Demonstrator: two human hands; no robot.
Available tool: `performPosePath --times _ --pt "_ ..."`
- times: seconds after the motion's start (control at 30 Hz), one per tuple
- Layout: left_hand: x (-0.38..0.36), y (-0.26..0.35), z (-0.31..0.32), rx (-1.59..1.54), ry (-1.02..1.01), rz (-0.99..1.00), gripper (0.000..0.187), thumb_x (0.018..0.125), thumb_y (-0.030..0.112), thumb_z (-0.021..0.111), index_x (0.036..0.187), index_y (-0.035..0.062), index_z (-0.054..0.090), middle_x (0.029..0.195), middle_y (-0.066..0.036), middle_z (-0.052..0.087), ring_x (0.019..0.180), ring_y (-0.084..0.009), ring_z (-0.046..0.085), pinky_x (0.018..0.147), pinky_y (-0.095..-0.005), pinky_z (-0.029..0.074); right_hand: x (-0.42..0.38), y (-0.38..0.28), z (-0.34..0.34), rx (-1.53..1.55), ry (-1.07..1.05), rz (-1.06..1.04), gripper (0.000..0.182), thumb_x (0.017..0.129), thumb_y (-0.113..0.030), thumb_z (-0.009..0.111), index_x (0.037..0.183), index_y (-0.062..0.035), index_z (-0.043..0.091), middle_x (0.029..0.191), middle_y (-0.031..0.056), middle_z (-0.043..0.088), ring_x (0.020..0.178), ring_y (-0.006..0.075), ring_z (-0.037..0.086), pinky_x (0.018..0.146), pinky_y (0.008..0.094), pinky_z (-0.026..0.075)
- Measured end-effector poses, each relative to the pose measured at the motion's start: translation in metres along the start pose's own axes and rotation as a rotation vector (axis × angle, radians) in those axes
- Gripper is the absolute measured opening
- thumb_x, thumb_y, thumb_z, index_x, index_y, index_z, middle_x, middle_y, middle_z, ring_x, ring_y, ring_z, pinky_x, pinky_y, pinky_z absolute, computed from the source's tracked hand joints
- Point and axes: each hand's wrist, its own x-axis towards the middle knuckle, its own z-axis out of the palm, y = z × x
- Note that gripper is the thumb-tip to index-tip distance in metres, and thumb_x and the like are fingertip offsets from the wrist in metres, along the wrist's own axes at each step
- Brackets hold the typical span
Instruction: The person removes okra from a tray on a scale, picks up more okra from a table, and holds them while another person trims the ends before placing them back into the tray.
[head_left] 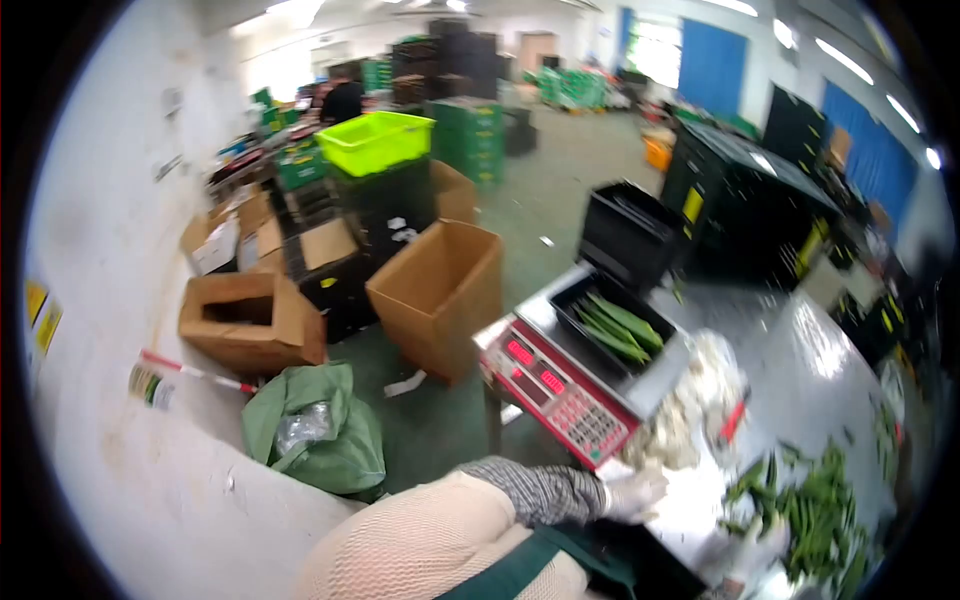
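My left hand (637,495), in a pale glove, is at the near edge of the metal table, fingers extended and nothing visible in them. It is just below the red scale (565,390), whose red digits are lit. On the scale's plate sits a black tray (575,327) holding several long green pods (622,325) that look like okra. My right hand (757,550), also gloved, touches the left side of a loose pile of green pods (825,505). Blur hides its fingers, and I cannot tell whether it grips any pods.
Beside the scale lie a clear plastic bag (708,375) and a red-handled tool (733,422). A black crate (630,230) stands behind the tray. To the left are cardboard boxes (440,290), a green sack (335,420) and a lime basket (375,140). A person (343,98) is farther back.
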Motion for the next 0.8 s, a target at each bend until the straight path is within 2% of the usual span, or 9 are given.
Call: performPosePath --times 0.03,0.07,0.1,0.23,0.33,0.4,0.53,0.67,0.8 --pt "0.006 0.002 -0.007 -0.009 0.042 0.066 0.028 0.069 0.018 0.06 0.084 -0.0033 0.051 0.087 -0.019 0.048 0.081 -0.0358 0.047 0.077 -0.0441 0.04 -0.008 -0.019 -0.004 0.038 0.03 0.048 0.037 0.08 -0.014 0.06 0.113 0.0028 0.056 0.114 0.0214 0.056 0.107 0.0368 0.05 0.097 0.0415 0.037" --pt "0.01 0.006 -0.011 -0.03 -0.044 0.013 0.027 0.068 0.018 0.06 0.082 -0.0025 0.05 0.084 -0.019 0.047 0.079 -0.0362 0.047 0.075 -0.0438 0.04 -0.014 -0.031 -0.017 0.134 -0.11 0.128 0.037 0.079 -0.014 0.06 0.112 0.0023 0.056 0.117 0.0216 0.054 0.111 0.0352 0.048 0.098 0.0399 0.036" --pt "0.011 0.009 -0.013 -0.064 0.122 0.055 0.026 0.067 0.018 0.061 0.079 -0.0015 0.05 0.08 -0.018 0.047 0.077 -0.0362 0.047 0.073 -0.0437 0.04 -0.019 -0.049 -0.027 0.099 -0.142 0.156 0.035 0.079 -0.012 0.06 0.111 0.0021 0.057 0.118 0.0219 0.053 0.112 0.035 0.047 0.099 0.0399 0.035" --pt "0.018 0.006 -0.016 0.058 -0.07 0.096 0.025 0.072 0.02 0.061 0.08 -0.0013 0.05 0.083 -0.019 0.046 0.078 -0.0358 0.045 0.071 -0.0461 0.037 -0.066 -0.035 -0.021 0.288 -0.096 0.193 0.034 0.078 -0.011 0.061 0.109 0.0044 0.056 0.118 0.0242 0.051 0.114 0.0374 0.045 0.1 0.0426 0.033" --pt "0.015 0.011 -0.02 0.09 -0.11 0.016 0.044 0.076 0.026 0.064 0.105 -0.004 0.051 0.112 -0.021 0.05 0.109 -0.0374 0.045 0.098 -0.0459 0.033 -0.076 -0.036 -0.047 0.241 -0.05 0.292 0.034 0.078 -0.012 0.062 0.108 0.0018 0.057 0.117 0.0221 0.051 0.112 0.0359 0.046 0.097 0.041 0.036" --pt "0.018 0.013 -0.024 0.078 -0.13 0.013 0.045 0.075 0.026 0.066 0.107 -0.0028 0.051 0.113 -0.019 0.05 0.11 -0.0363 0.045 0.098 -0.0456 0.034 -0.075 -0.028 -0.059 0.24 -0.031 0.342 0.032 0.078 -0.011 0.061 0.107 0.0012 0.057 0.117 0.0206 0.052 0.11 0.0349 0.047 0.096 0.0409 0.036" --pt "0.019 0.014 -0.025 0.059 -0.146 -0.009 0.047 0.073 0.024 0.068 0.108 -0.0015 0.051 0.114 -0.018 0.05 0.111 -0.0351 0.046 0.098 -0.0445 0.034 -0.046 -0.012 -0.061 0.196 -0.016 0.327 0.032 0.078 -0.011 0.061 0.106 0.0016 0.058 0.115 0.0208 0.052 0.109 0.036 0.047 0.096 0.0411 0.036" --pt "0.021 0.015 -0.027 0.031 -0.16 -0.037 0.05 0.071 0.021 0.069 0.11 -0.0028 0.05 0.116 -0.019 0.05 0.112 -0.0358 0.045 0.098 -0.0442 0.034 0.019 0.011 -0.031 0.126 0.068 0.136 0.033 0.076 -0.015 0.062 0.105 0.0011 0.058 0.112 0.0211 0.054 0.105 0.0373 0.049 0.092 0.0422 0.039" --pt "0.027 0.015 -0.028 0.044 -0.157 -0.051 0.045 0.07 0.021 0.069 0.107 -0.001 0.054 0.113 -0.016 0.053 0.106 -0.0343 0.049 0.094 -0.0432 0.038 0.098 0.041 0.007 0.045 -0.179 0.173 0.034 0.077 -0.022 0.06 0.104 -0.0018 0.059 0.109 0.0198 0.056 0.102 0.0364 0.052 0.089 0.041 0.042"
